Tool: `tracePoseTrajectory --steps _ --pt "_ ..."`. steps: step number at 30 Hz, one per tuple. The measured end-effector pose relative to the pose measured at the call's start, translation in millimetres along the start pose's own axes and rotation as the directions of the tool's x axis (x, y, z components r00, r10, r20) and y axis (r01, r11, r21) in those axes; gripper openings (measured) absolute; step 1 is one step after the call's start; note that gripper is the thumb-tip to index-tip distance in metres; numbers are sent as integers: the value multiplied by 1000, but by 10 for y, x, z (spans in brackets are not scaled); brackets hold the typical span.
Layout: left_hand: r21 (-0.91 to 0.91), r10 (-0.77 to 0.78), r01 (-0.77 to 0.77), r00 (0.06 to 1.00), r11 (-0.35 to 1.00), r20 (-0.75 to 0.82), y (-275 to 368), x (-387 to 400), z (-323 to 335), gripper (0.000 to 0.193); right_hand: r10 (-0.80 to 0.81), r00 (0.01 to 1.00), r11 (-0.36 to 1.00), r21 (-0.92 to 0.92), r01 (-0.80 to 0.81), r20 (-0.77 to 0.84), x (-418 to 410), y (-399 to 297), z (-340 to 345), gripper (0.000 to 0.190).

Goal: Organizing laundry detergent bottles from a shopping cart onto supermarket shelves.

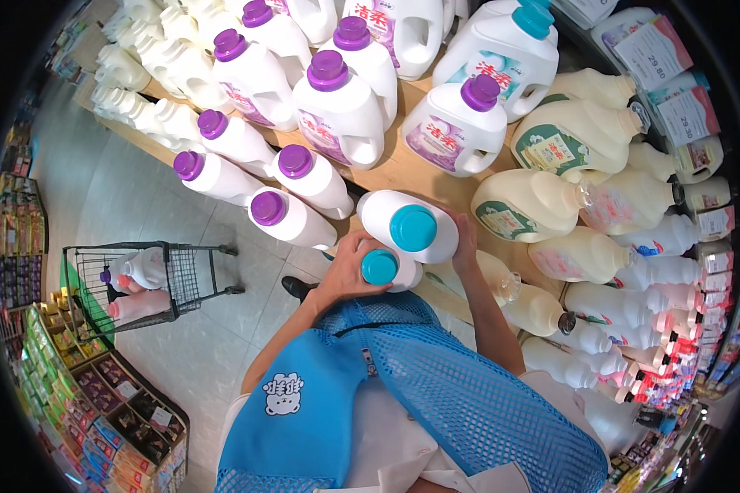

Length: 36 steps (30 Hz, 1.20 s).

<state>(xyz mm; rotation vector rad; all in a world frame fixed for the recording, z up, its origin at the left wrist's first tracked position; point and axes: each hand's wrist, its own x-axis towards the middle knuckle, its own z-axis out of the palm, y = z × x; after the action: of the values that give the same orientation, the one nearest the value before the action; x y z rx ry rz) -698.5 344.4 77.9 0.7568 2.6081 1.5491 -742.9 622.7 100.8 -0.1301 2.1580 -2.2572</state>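
Note:
My left hand (348, 265) is wrapped around a white plastic bottle with a teal screw cap (380, 267), close to my body. Just beyond it is a larger white jug with a teal cap (413, 228), upright or nearly so. My right hand (464, 243) grips the right side of this larger jug; its fingers are partly hidden. Both bottles sit over the near edge of a wooden display table (401, 163). Whether they rest on it, I cannot tell. To the left are several purple-capped white detergent bottles (296, 234), and to the right lies a cream-coloured jug (527, 203).
A black wire shopping cart (188, 280) holding bottles stands on the tiled floor at left. Cream jugs (570, 138) and white and pink bottles crowd the right side below price cards (690, 114). Shelves of packaged goods (108, 425) fill the lower left.

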Motion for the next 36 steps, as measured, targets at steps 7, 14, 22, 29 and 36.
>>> tracePoseTrajectory --steps 7,14,22,29,36 --pt "19 -38 38 999 999 -23 -53 -67 -1 84 96 982 981 -153 -121 -166 66 577 122 55" --pt "35 -7 9 999 999 -50 -89 2 -27 85 113 955 994 47 -104 -274 189 1472 147 38" --pt "32 47 -48 999 998 18 -91 38 -54 90 115 908 989 -38 -142 -404 6 1545 63 47" --pt "4 47 -47 999 999 1 -187 50 -8 91 -46 946 907 -410 -96 -322 -215 599 194 40" --pt "26 25 -23 997 999 -68 -194 -98 2 108 -295 955 719 -651 243 30 -466 74 448 69"
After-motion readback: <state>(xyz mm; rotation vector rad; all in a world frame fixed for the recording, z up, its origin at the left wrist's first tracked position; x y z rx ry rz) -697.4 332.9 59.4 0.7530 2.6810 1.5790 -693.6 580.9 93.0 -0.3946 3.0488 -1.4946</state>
